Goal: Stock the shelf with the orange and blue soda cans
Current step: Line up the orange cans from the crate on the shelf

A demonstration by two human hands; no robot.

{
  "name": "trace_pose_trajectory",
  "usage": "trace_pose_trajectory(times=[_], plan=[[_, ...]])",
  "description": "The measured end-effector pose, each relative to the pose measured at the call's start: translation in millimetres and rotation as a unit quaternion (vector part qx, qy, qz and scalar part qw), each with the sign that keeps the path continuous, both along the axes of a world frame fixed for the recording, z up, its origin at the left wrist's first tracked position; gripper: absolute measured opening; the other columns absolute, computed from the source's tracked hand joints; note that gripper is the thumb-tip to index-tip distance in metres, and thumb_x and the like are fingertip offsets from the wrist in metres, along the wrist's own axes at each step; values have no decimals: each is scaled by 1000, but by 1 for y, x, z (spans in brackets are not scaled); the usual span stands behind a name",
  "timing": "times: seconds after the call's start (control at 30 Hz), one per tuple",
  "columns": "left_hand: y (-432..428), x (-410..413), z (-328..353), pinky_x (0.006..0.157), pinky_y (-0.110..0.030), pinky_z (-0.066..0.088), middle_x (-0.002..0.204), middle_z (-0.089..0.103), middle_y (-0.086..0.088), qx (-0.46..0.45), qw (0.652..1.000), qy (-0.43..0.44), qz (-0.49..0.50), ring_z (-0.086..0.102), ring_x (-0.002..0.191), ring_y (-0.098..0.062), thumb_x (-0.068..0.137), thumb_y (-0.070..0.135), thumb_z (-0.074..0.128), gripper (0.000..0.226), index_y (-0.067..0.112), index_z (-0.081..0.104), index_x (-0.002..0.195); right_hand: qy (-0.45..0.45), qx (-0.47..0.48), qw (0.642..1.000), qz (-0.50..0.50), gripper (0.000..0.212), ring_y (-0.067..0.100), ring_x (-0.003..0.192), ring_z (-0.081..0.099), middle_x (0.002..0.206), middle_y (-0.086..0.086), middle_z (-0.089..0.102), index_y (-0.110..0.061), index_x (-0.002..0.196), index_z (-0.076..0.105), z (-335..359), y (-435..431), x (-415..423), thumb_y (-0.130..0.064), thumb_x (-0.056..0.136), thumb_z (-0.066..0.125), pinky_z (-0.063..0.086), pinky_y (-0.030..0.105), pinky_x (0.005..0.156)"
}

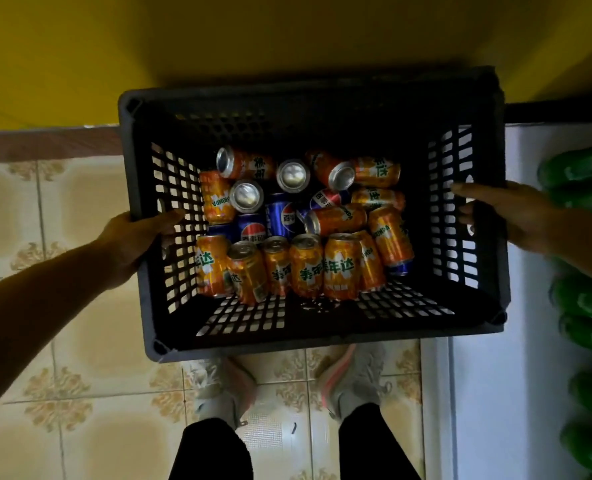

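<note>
While my left hand (133,237) grips the crate (308,336) wall and right hand (505,209) fingers lie straight on its frame-right wall, soda cans (339,220) sit jumbled midway between both.

Black crate (322,332) — orange cans (343,265), blue cans (282,216)

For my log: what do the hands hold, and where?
The black crate: left hand grips its left wall; right hand rests on its right wall.
</note>
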State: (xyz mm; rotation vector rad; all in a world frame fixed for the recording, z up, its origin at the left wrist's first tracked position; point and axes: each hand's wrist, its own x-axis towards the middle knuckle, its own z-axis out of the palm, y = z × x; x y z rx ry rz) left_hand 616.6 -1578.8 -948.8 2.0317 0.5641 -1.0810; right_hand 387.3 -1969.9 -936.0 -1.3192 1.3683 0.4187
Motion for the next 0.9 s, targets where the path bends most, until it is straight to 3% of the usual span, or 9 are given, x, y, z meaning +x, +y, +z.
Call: trace_pose_trajectory(times=[0.1, 0.23, 0.37, 0.47, 0.53, 0.63, 0.73, 0.8, 0.9], plan=[[-1, 7, -5, 75, -30, 51, 89, 64, -4, 5, 1000, 0, 12, 60, 80, -19, 84, 27, 68, 26, 11, 59, 102, 16, -4, 1000, -1, 55, 17, 89, 65, 105, 7, 67, -12, 122, 56, -5, -3, 7, -34, 75, 73, 51, 29, 72], [-2, 2, 2, 87, -39, 49, 124, 60, -14, 45, 999, -22, -14, 61, 104, -29, 86, 30, 67, 55, 8, 46, 133, 64, -146, 987, -9, 76, 28, 113, 58, 131, 11, 55, -10, 136, 41, 8, 11, 10, -31, 74, 79, 46, 34, 93], [-14, -32, 32, 101, -45, 40, 145, 34, -17, 185, 960, -188, -92, 40, 128, -36, 86, 25, 68, 72, 9, 29, 144, 48, -323, 944, 55, 67, 30, 112, 57, 127, 12, 53, -11, 131, 42, 32, 52, 14, -31, 77, 76, 50, 40, 91], [-24, -76, 34, 106, -50, 36, 143, 35, -18, 160, 942, -269, -122, 35, 129, -35, 84, 21, 67, 70, 5, 31, 142, -16, -305, 947, 94, 50, 22, 111, 54, 126, 7, 53, -13, 126, 48, 30, 97, 16, -29, 84, 69, 48, 36, 89], [-41, -107, 22, 104, -52, 38, 140, 38, -17, 114, 952, -266, -106, 37, 128, -33, 84, 30, 63, 68, 5, 34, 140, -21, -221, 966, 129, 42, 22, 106, 58, 117, 5, 59, -19, 120, 51, 12, 121, 22, -29, 84, 70, 50, 38, 87], [-79, -151, -5, 99, -51, 43, 131, 48, -12, 7, 963, -225, -149, 44, 123, -29, 82, 32, 62, 61, 9, 41, 134, -34, -141, 975, 171, 40, 14, 95, 58, 97, -9, 62, -22, 107, 55, -31, 142, 33, -31, 75, 76, 49, 20, 79], [-114, -183, -44, 98, -48, 46, 134, 48, -7, -61, 971, -136, -186, 45, 125, -25, 79, 34, 67, 63, 15, 43, 133, -21, -104, 979, 174, 90, 15, 105, 57, 115, -8, 60, -24, 135, 45, -75, 154, 38, -54, 56, 78, 48, 33, 91], [-129, -193, -69, 95, -48, 48, 135, 48, -8, -76, 980, -69, -169, 48, 124, -28, 78, 33, 65, 64, 17, 40, 135, 22, -121, 973, 194, 87, 23, 110, 57, 123, -1, 59, -24, 138, 40, -102, 161, 34, -52, 64, 78, 48, 40, 94], [-136, -198, -89, 91, -47, 50, 126, 56, -9, -71, 985, -3, -156, 56, 112, -27, 86, 21, 61, 57, 17, 36, 137, 58, -181, 958, 214, 67, 32, 111, 57, 124, 7, 58, -26, 130, 48, -123, 168, 28, -44, 71, 75, 50, 46, 90]])
